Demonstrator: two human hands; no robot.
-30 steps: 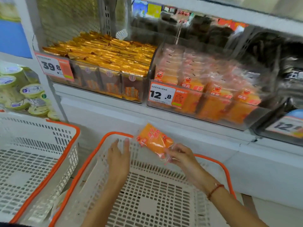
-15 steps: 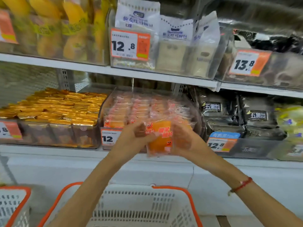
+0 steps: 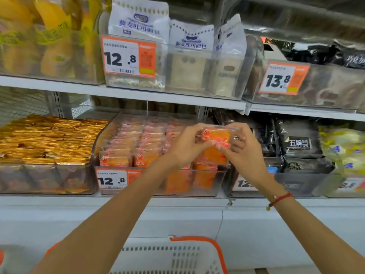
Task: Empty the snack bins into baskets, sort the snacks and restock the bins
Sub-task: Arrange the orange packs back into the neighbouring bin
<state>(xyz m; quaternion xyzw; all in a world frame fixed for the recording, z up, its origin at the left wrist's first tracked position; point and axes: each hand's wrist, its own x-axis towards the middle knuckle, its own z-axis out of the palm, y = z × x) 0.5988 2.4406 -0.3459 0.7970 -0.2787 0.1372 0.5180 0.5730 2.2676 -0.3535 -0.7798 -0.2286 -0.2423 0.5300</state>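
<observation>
- An orange snack pack (image 3: 216, 149) is held up in front of the shelf, just above the right end of the clear bin (image 3: 158, 186) of the same orange packs
- The pack is pinched by the left hand (image 3: 187, 145) on its left side, with the thumb on the front and the fingers curled round the top edge
- The pack is also gripped by the right hand (image 3: 242, 150) on its right side; so each grip is closed on the same pack
- A red string bracelet (image 3: 278, 200) is worn on the right wrist
- The clear bin is filled with rows of orange packs, and a price tag (image 3: 111, 179) marked 12.8 is stuck on its front
- A bin of gold-wrapped snacks (image 3: 45, 141) is seen to the left of it on the same shelf
- Black packs (image 3: 298, 143) are stacked in the bin to the right, and yellow packs (image 3: 343, 151) are seen at the far right
- On the shelf above, white bread bags (image 3: 138, 18) are stood in a clear bin with a tag (image 3: 129, 57) marked 12.8; a tag (image 3: 284, 79) marked 13.8 is fixed to the bin beside it
- Yellow bags (image 3: 47, 36) are kept in the top left bin
- A white basket (image 3: 177, 258) with an orange rim is seen low down, below the arms, well apart from the held pack
</observation>
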